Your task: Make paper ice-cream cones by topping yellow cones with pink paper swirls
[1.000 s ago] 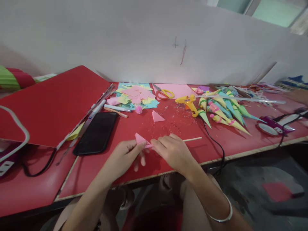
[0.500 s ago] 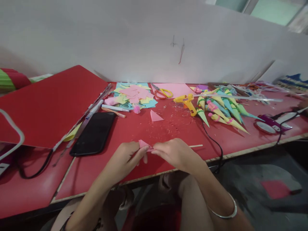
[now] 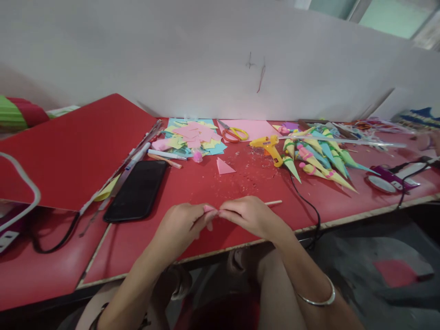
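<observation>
Near the table's front edge, my left hand [image 3: 187, 222] is closed on a small piece of pink paper [image 3: 208, 209], most of it hidden by the fingers. The fingertips of my right hand [image 3: 247, 215] meet it from the right, pinched at the paper's end. A thin pale stick [image 3: 274, 202] shows beyond my right hand; its near end is hidden. Behind the hands a pink paper triangle [image 3: 225, 167] lies flat on the red table [image 3: 192, 185].
Cut paper pieces [image 3: 194, 133], scissors [image 3: 233, 134] and a yellow glue gun [image 3: 270, 147] lie at the back. Decorated paper cones [image 3: 323, 158] are heaped at right. A black phone [image 3: 137, 190] and a large red sheet [image 3: 75, 146] are at left. A person's hand shows at far right.
The pink paper has been rolled or folded smaller between my fingers, and less of it shows. My hands are slightly closer together. The pale stick sits a little further left.
</observation>
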Demonstrator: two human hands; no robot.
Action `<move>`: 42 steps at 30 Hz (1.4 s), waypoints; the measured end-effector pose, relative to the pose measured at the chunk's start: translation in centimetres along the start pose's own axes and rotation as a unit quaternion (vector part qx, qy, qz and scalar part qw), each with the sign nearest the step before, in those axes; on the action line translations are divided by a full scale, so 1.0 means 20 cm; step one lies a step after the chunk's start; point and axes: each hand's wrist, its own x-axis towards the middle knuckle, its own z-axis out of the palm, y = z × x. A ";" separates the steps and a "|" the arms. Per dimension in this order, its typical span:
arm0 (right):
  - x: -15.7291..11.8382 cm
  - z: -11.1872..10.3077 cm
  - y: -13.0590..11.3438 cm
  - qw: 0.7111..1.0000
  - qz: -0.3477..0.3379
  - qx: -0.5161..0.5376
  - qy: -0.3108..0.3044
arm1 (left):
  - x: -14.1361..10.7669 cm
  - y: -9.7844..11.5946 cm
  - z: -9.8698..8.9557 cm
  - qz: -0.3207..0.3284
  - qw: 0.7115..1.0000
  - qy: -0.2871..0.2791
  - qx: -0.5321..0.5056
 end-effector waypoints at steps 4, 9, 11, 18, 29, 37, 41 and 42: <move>0.02 0.05 -0.02 0.985 -0.043 -0.138 0.095 | -0.01 0.02 -0.02 -0.098 0.985 -0.015 -0.140; 0.01 0.05 -0.04 0.980 -0.052 -0.163 0.104 | -0.01 0.02 -0.02 -0.100 0.975 -0.023 -0.196; 0.01 0.04 -0.04 0.987 -0.038 -0.129 0.084 | 0.00 0.01 -0.02 -0.067 0.983 -0.019 -0.167; -0.04 -0.04 -0.04 0.995 -0.022 0.094 -0.026 | -0.01 -0.01 -0.01 0.067 0.996 -0.036 -0.055; 0.00 0.05 -0.03 0.993 -0.025 -0.070 0.086 | 0.00 0.02 0.00 -0.066 0.985 -0.016 -0.159; -0.01 0.01 -0.04 0.999 -0.016 -0.008 0.039 | 0.00 0.00 -0.01 0.050 0.998 0.039 -0.010; -0.03 -0.04 -0.04 0.996 -0.025 0.088 0.001 | 0.00 0.00 0.00 0.123 0.990 0.061 0.037; -0.03 -0.05 -0.04 0.994 -0.031 0.106 -0.007 | -0.01 0.00 0.00 0.138 0.987 0.073 0.044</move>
